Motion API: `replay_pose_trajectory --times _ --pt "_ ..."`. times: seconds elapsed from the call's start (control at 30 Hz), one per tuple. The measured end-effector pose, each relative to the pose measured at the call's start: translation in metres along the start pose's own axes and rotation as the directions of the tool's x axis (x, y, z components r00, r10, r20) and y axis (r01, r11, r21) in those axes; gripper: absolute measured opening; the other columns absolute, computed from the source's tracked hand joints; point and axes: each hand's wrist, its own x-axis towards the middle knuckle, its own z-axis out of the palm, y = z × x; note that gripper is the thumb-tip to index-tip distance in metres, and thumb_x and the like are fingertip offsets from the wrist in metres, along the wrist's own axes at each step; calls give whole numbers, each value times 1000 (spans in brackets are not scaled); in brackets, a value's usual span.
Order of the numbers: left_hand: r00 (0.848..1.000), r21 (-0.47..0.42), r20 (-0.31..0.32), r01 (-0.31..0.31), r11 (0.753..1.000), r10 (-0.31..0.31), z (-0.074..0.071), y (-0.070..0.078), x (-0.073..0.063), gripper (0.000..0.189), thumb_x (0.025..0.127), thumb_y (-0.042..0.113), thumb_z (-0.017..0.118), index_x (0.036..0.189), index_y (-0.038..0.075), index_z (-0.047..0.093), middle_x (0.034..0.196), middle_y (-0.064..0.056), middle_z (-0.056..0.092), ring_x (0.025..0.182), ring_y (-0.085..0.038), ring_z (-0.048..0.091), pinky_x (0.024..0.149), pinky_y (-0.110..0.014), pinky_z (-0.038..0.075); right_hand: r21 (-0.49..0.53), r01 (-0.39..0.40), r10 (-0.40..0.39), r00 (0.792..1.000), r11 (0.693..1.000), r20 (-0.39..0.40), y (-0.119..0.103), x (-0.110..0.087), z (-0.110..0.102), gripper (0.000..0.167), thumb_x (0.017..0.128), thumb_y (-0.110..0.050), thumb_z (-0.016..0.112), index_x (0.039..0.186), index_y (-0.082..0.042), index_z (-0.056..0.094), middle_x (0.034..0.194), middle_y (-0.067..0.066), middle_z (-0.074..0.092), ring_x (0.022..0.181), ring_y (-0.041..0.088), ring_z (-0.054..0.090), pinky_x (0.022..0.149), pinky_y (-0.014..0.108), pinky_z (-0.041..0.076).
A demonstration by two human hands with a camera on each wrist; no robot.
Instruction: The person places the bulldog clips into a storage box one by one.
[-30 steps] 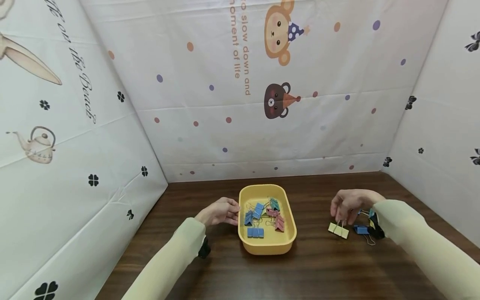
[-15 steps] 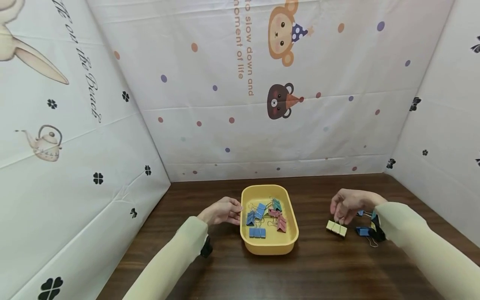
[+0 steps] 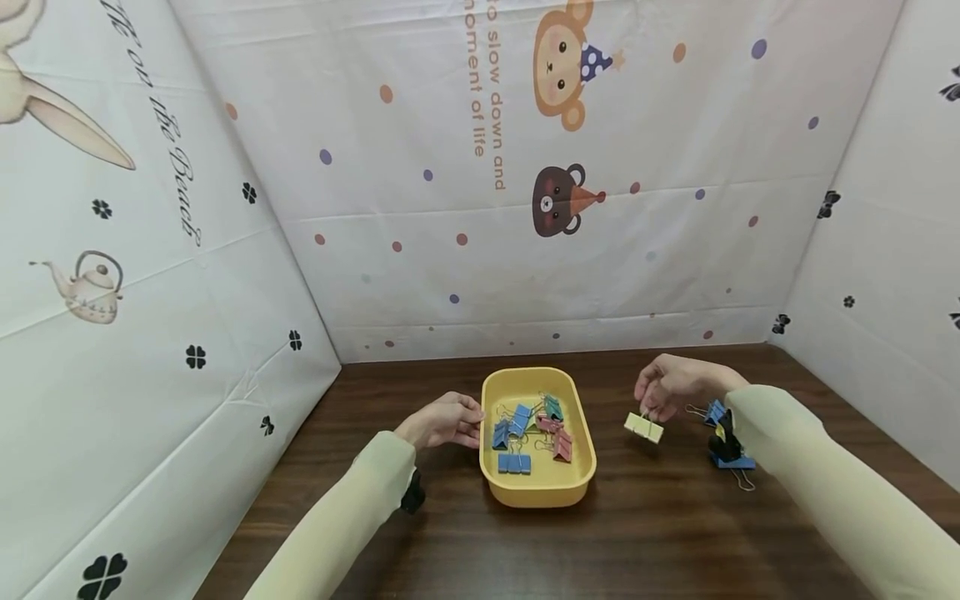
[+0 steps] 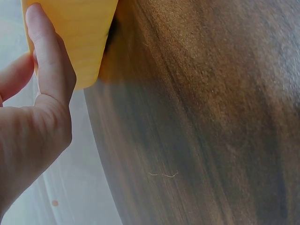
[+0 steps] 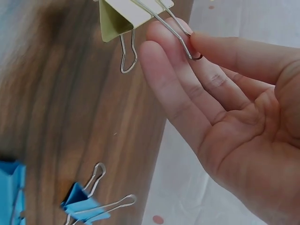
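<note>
Yellow clip (image 3: 643, 427) pinched by one wire handle in right hand (image 3: 670, 384), could swing loose; left hand (image 3: 442, 421) apparently steadying tray (image 3: 536, 492).

Bright even light – head view edges bowed, wrist views soft.

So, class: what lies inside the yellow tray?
Inside the yellow tray lie binder clips: several blue, some pink, one teal. Overlapping clips hide the exact count and part of the floor.
</note>
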Motion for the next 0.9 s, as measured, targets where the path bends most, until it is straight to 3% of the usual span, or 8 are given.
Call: replay_pose_trajectory --times 0.47,0.9 --pt "1000 11 -6 -3 1000 3 1 1 -2 19 99 9 52 111 -6 53 80 -8 62 68 -17 64 69 -34 61 -28 69 -69 998 997 -3 -33 12 3 23 90 4 58 110 12 53 93 18 69 80 22 68 81 44 59" --pt "1000 17 -2 2 1000 -1 1 2 -2 16 99 9 51 109 -4 53 82 -8 62 68 -17 64 69 -34 61 -33 97 -97 995 995 -17 -53 26 13 26 91 3 58 114 13 54 95 19 69 81 23 69 79 41 60"
